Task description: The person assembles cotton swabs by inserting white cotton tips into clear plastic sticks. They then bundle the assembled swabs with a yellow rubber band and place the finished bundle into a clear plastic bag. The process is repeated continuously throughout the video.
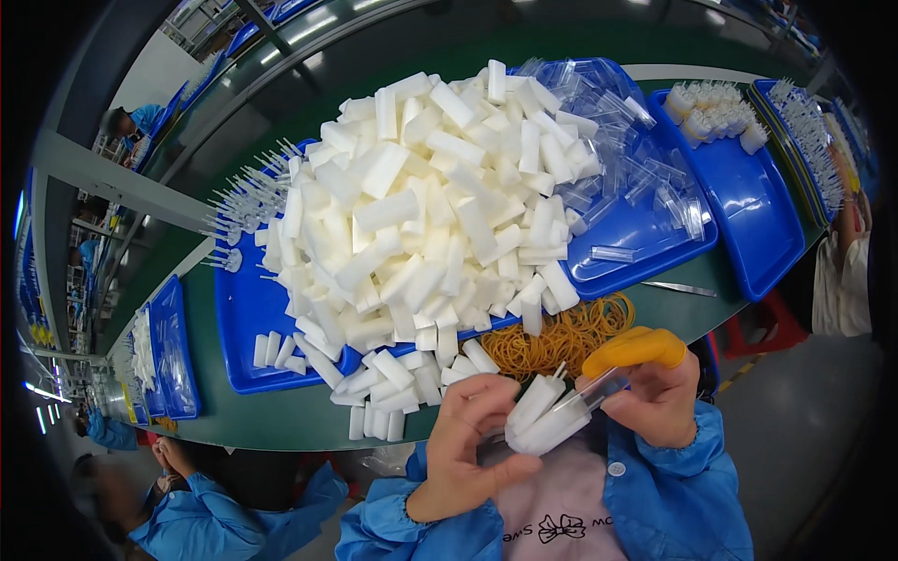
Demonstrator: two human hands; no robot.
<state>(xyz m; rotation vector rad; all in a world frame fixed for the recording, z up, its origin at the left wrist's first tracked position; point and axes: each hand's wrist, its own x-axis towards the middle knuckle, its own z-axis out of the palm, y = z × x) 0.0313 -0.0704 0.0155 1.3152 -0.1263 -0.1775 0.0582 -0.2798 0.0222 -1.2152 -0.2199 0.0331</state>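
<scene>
In front of my chest, my left hand [463,458] is closed around a bundle of white foam pieces [538,421]. A thin pale stem sticks up from the bundle's top. My right hand [659,402], a yellow cover [636,351] over its finger, pinches a clear plastic piece [599,388] against the bundle's right side. Just beyond my hands lies a heap of tan rubber bands [561,332]. A large pile of white foam blocks [402,215] fills the blue tray [245,351] ahead, with more loose blocks [398,379] spilled over its near edge.
Clear plastic pieces [645,178] lie in a blue tray to the right, near metal tweezers [681,289]. Farther right, another blue tray [758,215] holds white foam assemblies [716,112]. White stemmed parts [248,201] stand at the left. A co-worker's blue sleeve [201,524] shows at lower left.
</scene>
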